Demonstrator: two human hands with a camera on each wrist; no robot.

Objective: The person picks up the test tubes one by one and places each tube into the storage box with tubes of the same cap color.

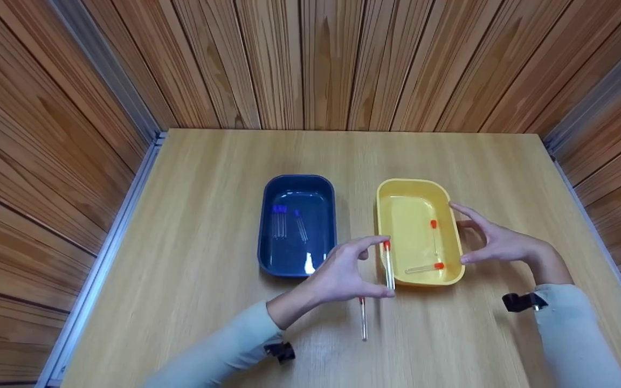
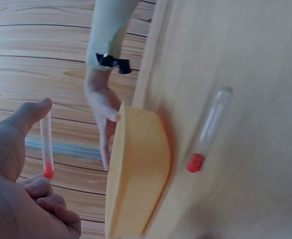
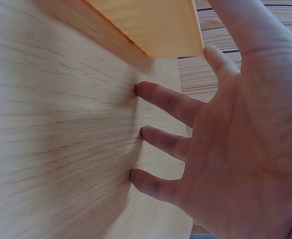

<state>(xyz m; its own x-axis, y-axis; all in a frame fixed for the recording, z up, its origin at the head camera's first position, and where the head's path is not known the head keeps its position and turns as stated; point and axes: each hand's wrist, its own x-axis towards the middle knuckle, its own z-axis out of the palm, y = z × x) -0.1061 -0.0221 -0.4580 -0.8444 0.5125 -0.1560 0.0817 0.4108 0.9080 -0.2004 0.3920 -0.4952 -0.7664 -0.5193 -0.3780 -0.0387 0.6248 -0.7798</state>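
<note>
My left hand (image 1: 343, 272) pinches a clear test tube with a red cap (image 1: 390, 272) end to end, thumb at the glass bottom and index finger at the cap. It holds the tube over the near left corner of the yellow tray (image 1: 403, 215). Inside that tray lie two red-capped tubes. My right hand (image 1: 507, 245) is at the tray's right side, thumb and index fingertip at the rim; in the right wrist view its other fingers (image 3: 168, 102) extend to the tabletop. Another red-capped test tube (image 2: 211, 124) lies on the table below my left hand.
A dark blue tray (image 1: 313, 215) stands left of the yellow one, with several purple-capped tubes (image 1: 279, 223) inside. Both trays rest on a wooden table (image 1: 213, 215). Wood-plank walls (image 1: 326, 64) enclose the back and sides.
</note>
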